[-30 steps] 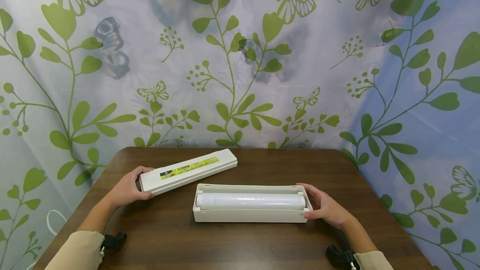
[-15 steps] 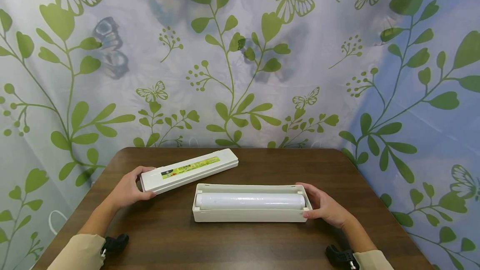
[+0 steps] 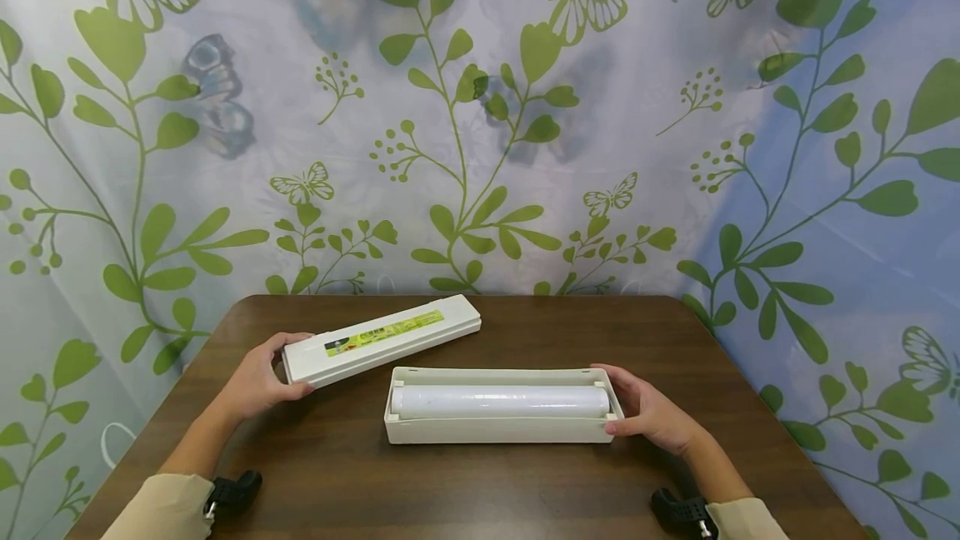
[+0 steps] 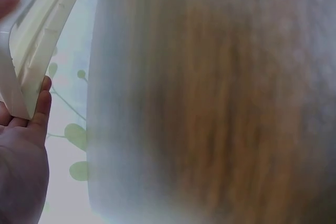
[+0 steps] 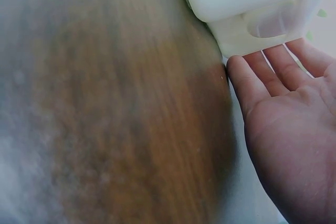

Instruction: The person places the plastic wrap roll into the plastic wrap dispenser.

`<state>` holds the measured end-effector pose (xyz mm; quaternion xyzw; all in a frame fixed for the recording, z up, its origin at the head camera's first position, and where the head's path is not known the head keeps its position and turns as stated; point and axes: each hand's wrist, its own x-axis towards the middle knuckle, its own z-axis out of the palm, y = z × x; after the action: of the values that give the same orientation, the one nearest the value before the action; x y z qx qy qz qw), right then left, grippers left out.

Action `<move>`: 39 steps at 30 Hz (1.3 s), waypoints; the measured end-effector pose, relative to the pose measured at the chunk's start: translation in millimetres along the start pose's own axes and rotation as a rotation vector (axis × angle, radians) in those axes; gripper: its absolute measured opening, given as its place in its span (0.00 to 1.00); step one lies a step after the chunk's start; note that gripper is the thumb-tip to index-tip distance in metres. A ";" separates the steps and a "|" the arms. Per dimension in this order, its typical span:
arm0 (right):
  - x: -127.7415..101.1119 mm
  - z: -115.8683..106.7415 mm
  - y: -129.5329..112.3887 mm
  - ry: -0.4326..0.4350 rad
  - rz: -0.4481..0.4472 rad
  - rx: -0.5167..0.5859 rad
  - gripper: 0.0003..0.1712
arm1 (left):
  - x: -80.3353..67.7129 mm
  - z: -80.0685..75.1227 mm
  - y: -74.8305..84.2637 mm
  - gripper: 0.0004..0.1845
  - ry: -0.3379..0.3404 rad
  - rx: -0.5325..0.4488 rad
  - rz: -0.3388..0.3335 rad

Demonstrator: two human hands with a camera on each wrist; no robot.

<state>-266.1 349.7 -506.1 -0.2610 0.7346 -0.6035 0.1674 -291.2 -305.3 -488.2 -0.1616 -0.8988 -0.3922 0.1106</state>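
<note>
A: How is the lid [image 3: 386, 347] held?

B: Its left end is gripped by the left hand [image 3: 258, 377]. It is slanted across the far left part of the table [image 3: 480, 490], with its right end pointed farther off and its printed label [image 3: 384, 333] facing up. Whether any edge is touching the tabletop cannot be told.

A: And the open box [image 3: 498, 432]?

B: It is seated nearer and to the right of the lid, its right end clasped by the right hand [image 3: 651, 415]. 1 white film roll [image 3: 498, 401] is laid lengthwise inside.

A: What is called for in handling?

B: With only 1 end of the lid held, a dip or swing of its free end is judged likely. Both long edges should be gripped firmly, and any turn made slowly. The box should be steadied with light pressure; if it is squeezed or tipped, the roll might be unseated. The 2 hands are best moved independently.
</note>
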 end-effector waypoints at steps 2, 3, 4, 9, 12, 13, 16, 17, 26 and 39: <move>0.0 0.0 -0.5 0.002 0.004 0.001 0.51 | 0.0 0.7 0.5 0.40 0.007 -0.017 0.011; 0.0 0.1 -0.8 0.001 0.005 0.003 0.51 | 0.1 1.2 0.7 0.40 0.012 -0.028 0.017; -0.1 0.2 -1.1 0.001 0.007 0.005 0.52 | 0.1 1.5 1.0 0.40 0.016 -0.036 0.026; -0.4 0.2 -1.5 0.006 0.009 -0.001 0.51 | 1.0 2.6 2.3 0.39 0.029 -0.102 0.056; -0.1 -0.7 -1.8 0.006 0.005 -0.008 0.51 | 2.1 2.8 2.5 0.38 0.038 -0.135 0.069; 0.1 -1.2 -1.9 0.002 0.002 -0.007 0.51 | 2.3 3.0 2.6 0.38 0.040 -0.141 0.072; 0.7 -2.6 -2.0 -0.001 0.000 -0.004 0.51 | 2.7 3.5 3.8 0.38 0.041 -0.171 0.083; 0.9 -3.2 -1.7 -0.003 -0.002 -0.005 0.51 | 2.8 3.8 4.3 0.38 0.038 -0.186 0.086; 0.9 -3.2 -4.0 -0.008 0.001 -0.004 0.53 | 4.4 6.8 13.2 0.37 0.026 -0.283 0.094; 0.5 -4.0 -5.0 -0.007 -0.032 -0.006 0.55 | 6.8 12.9 27.0 0.37 0.000 -0.379 0.109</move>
<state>-267.8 351.9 -500.3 -0.2752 0.7315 -0.6030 0.1597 -288.2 -277.1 -476.6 -0.2281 -0.7987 -0.5479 0.0992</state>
